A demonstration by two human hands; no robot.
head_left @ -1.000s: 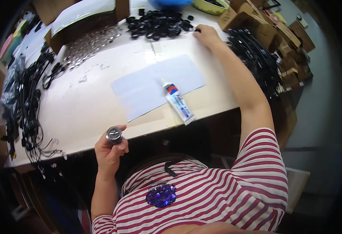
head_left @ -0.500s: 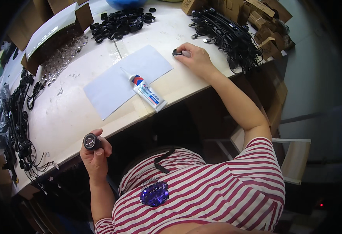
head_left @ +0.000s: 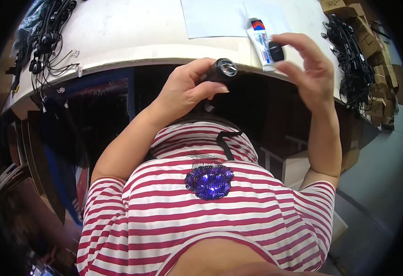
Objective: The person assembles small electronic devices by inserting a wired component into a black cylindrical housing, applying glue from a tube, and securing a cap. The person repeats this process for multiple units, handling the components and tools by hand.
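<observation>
My left hand (head_left: 183,89) is wrapped round a short black flashlight (head_left: 223,70), its shiny round lens end turned outward beyond the fingers. Off to the right, my right hand (head_left: 315,76) pinches a small black round cap (head_left: 276,51) between thumb and fingertips. A gap separates the cap from the flashlight. Behind the cap, a white glue tube (head_left: 259,40) with a red and blue band lies on the table near its front edge, partly covered by the cap and fingers.
A white sheet of paper (head_left: 213,20) rests on the white table (head_left: 132,37) beyond the tube. Bundles of black cables lie at the left (head_left: 50,34) and right (head_left: 348,60). Cardboard boxes (head_left: 364,34) stand past the right bundle.
Both hands have come closer together over the table's front edge. The right hand brought the cap back from beside the paper; the left raised the flashlight. The view has tilted down toward my body.
</observation>
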